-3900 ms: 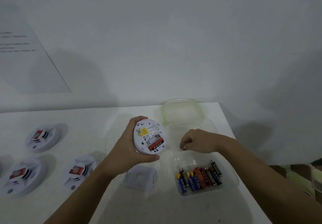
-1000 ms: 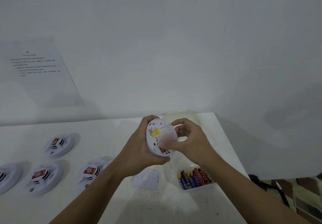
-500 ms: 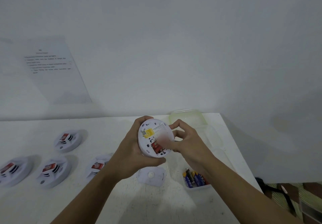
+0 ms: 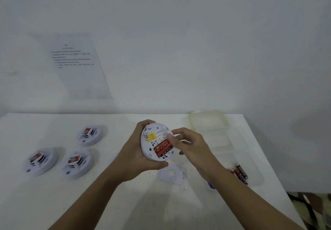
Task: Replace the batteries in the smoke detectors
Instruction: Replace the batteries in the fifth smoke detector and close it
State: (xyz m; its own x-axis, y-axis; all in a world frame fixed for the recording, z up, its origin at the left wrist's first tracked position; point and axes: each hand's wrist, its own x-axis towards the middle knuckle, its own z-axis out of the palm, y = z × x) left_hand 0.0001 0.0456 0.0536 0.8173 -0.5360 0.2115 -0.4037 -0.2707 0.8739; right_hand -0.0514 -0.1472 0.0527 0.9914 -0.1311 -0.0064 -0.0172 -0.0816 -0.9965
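loose backplate (image 4: 172,175) flat on table (image 4: 125,204), above it L hand (image 4: 136,156) grip wrapped round detector (image 4: 152,136) held back-up, red battery (image 4: 163,148) in its bay, R hand (image 4: 191,146) grip pinching detector's R rim, spare batts (image 4: 239,173) in clear tub (image 4: 258,169) at right, 3 more detectors (image 4: 75,163) at left
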